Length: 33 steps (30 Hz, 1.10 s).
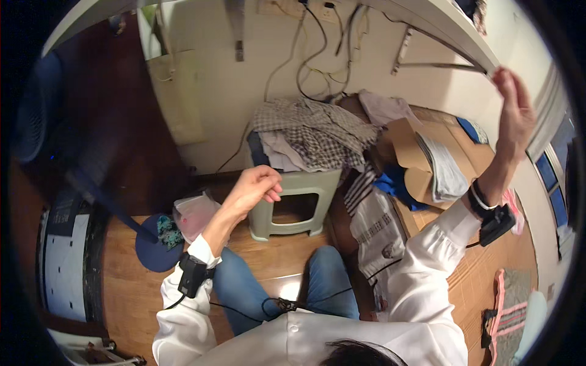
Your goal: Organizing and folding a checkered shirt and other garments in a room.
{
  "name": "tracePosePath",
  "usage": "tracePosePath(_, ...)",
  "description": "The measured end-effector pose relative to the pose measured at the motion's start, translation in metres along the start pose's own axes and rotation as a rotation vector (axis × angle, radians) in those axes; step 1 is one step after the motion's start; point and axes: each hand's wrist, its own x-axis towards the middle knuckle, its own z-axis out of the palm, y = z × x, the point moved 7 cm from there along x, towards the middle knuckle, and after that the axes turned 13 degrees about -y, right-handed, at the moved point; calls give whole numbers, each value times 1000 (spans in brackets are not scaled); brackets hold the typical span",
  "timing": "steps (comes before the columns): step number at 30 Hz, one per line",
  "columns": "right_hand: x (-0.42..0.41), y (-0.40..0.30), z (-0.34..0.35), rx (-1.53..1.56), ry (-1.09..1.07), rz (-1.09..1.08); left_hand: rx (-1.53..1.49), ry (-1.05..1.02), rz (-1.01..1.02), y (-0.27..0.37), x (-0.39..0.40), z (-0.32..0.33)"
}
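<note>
My left hand [257, 188] is held in front of me with its fingers curled together, and nothing shows in it. Beyond it stands a pale green plastic stool [295, 219]. A heap of clothes, with a checked shirt [316, 128] on top, lies over the stool's seat. Far to the right, my right hand [516, 107] is raised, its fingers bent and partly blurred. Its fingertips appear beside the end of a white shelf [458, 32]; whether they touch it or hold anything is hidden.
Right of the stool, an open cardboard box [407, 151] holds folded grey cloth [442, 169] on a cardboard-covered surface [467, 256]. Cables [300, 68] hang along the wall. A dark blue pedestal fan's round base [151, 258] and a plastic bag [197, 215] are at left.
</note>
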Motion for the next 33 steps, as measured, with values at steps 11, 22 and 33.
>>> tracePosePath(11,-156,180,52,-693,-764,618,19,-106,-57,-3,40,33)
tracePosePath(22,-154,236,111,-1321,-648,558,79,-268,-72,-1,59,82)
tracePosePath(33,-75,163,54,-409,-592,501,-50,-318,-32,14,64,93)
